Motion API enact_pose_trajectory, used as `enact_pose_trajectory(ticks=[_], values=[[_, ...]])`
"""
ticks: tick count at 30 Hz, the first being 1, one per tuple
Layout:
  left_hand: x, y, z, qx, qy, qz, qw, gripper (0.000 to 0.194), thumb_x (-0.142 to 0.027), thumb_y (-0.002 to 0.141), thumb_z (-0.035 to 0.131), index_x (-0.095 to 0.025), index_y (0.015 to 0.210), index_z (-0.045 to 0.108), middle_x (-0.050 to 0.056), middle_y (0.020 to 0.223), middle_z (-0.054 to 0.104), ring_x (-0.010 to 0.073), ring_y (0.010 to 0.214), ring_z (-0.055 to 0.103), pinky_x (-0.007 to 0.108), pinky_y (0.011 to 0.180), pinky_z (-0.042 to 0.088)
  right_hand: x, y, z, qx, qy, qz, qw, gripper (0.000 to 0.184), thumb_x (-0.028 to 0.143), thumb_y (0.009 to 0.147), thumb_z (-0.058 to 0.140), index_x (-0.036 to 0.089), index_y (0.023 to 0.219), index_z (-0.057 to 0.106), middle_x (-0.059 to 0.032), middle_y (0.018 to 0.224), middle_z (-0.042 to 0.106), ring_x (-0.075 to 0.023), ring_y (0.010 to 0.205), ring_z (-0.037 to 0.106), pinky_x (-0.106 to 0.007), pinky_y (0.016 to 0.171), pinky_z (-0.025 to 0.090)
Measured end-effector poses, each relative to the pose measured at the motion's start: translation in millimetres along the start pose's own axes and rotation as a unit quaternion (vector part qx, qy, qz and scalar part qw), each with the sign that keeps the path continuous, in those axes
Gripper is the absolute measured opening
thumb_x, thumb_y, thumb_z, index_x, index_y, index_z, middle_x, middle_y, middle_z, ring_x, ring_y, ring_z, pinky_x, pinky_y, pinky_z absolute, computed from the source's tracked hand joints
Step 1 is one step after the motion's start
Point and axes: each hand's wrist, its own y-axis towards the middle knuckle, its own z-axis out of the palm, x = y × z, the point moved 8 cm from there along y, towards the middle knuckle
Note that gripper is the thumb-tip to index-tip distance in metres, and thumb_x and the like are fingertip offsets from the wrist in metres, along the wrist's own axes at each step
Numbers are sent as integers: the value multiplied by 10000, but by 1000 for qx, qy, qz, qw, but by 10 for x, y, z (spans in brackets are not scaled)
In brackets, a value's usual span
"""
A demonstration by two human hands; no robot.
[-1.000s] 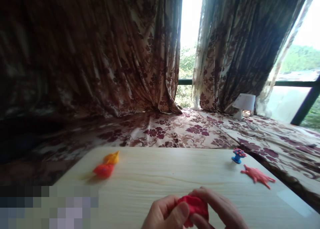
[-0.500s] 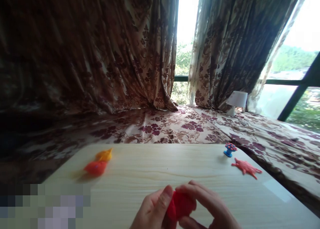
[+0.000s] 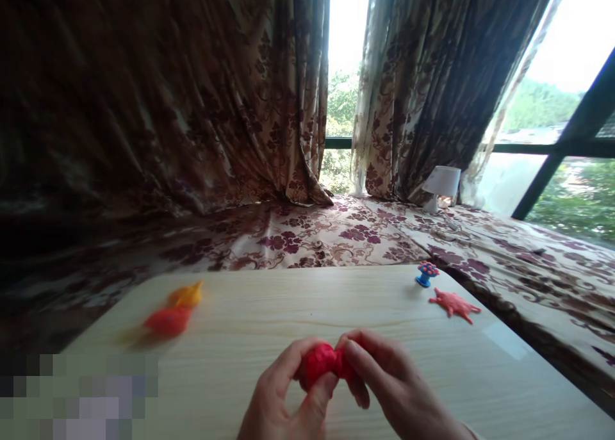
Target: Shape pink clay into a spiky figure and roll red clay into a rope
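Note:
A lump of red modelling clay (image 3: 321,362) is held between both hands above the near part of the table. My left hand (image 3: 293,389) grips its left side, thumb in front and fingers behind. The fingers of my right hand (image 3: 379,376) are closed on the right end, where the clay narrows in the middle like a waist. Part of the lump is hidden behind the fingers.
On the pale wooden table (image 3: 269,299) lie an orange-red lump (image 3: 168,321) and a yellow pointed one (image 3: 186,294) at left. A blue mushroom-like figure with red dots (image 3: 426,274) and a flat pink star-shaped piece (image 3: 454,304) are at right. A white lamp (image 3: 442,181) stands behind.
Both hands have turned the red clay and now pinch it at its ends; it has gone from a broad lump to one with a narrowed middle. The view has swung slightly right.

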Motion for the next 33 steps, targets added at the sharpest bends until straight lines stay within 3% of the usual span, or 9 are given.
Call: enact_pose_trajectory(ticks=[5,9,11,15,19,24,28,31,33], values=[[105,59,63,84,-129,-102,983,266,-427,739,634,-171,809,617,-12,572,581,102,502,494,214,509,416,225,-45,-154,-64,-107,-143,982,266,234,835,569,210,1099,552,-6,770,633,-132,672,589,-239,652,501],[120,23,142,142,-133,-118,974,356,-484,785,549,-140,845,621,-25,480,513,95,431,440,217,453,356,340,-129,-123,-75,-192,-236,950,224,169,807,596,226,1023,592,-12,807,643,-138,687,598,-234,662,493],[82,14,104,110,-108,-86,984,313,-461,753,598,-167,854,630,3,554,585,122,492,499,225,492,392,285,-108,-113,-75,-193,-200,958,87,233,834,571,191,895,616,-9,725,621,-133,640,564,-231,615,466],[-190,-34,-37,-3,25,90,996,120,-274,678,707,-245,793,686,26,745,656,191,724,585,254,706,444,-14,-31,-11,-6,-46,-6,999,336,417,867,494,142,692,578,48,515,448,-77,463,382,-194,431,320],[-398,-88,-55,-22,70,210,975,113,-182,690,684,-260,754,735,45,751,633,197,729,564,253,724,435,-183,-54,166,70,151,132,977,387,469,856,483,158,628,515,95,443,303,-52,387,266,-170,372,242],[-136,80,-65,45,-17,34,998,159,-310,716,674,-205,830,707,47,761,660,196,747,586,266,720,463,83,-44,-93,-26,-43,-22,999,280,389,874,498,149,819,631,7,620,559,-114,563,515,-229,557,433],[-1,111,0,104,-76,-55,990,269,-393,771,610,-150,843,702,24,633,625,123,581,508,219,573,433,389,-130,-110,-32,-148,-208,966,304,194,817,592,177,1121,585,-45,835,629,-152,733,592,-278,716,475],[-4,64,88,132,-77,-60,986,247,-382,760,626,-146,752,699,8,584,584,111,559,486,213,552,416,346,-97,-66,-9,-127,-188,974,120,208,848,554,159,874,661,-45,759,613,-144,686,579,-258,637,468],[-15,17,155,147,-61,-54,986,248,-382,743,642,-149,677,693,3,559,558,112,544,485,211,526,410,200,-32,-79,-16,-67,-104,992,213,294,859,548,147,728,632,-28,661,602,-131,612,558,-243,571,451]])
